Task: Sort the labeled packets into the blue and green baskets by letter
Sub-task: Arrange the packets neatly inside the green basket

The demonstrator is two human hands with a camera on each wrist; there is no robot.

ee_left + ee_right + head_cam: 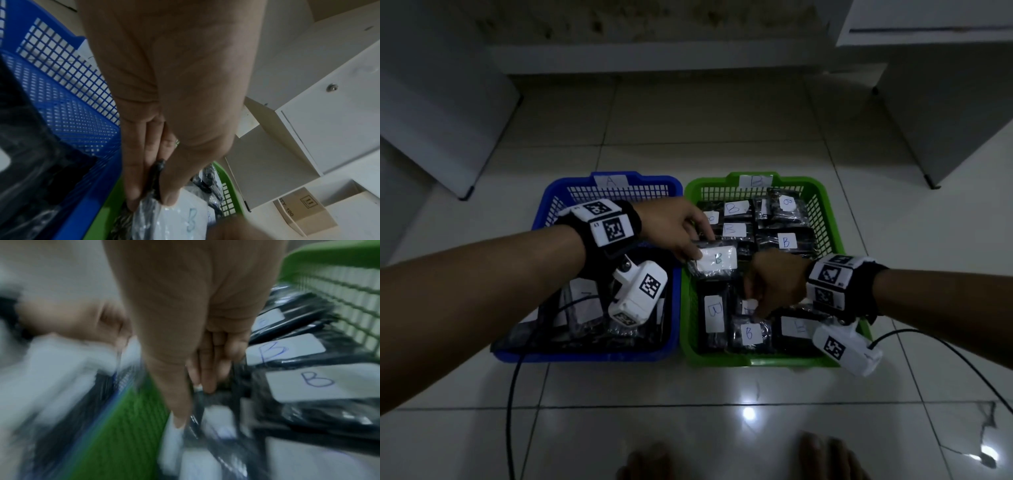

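Note:
A blue basket labeled A sits on the left, and a green basket labeled B on the right. Both hold black packets with white labels. My left hand reaches across to the green basket's left side and pinches a black packet labeled B by its edge. The left wrist view shows thumb and fingers clamped on that packet. My right hand is down inside the green basket, its fingers curled on another labeled packet. The right wrist view is blurred and that packet's letter is unreadable.
Several B packets fill the green basket. Black cables run from both wrists across the glossy tiled floor. White furniture stands behind and to the right, a white panel to the left. Feet show at the bottom edge.

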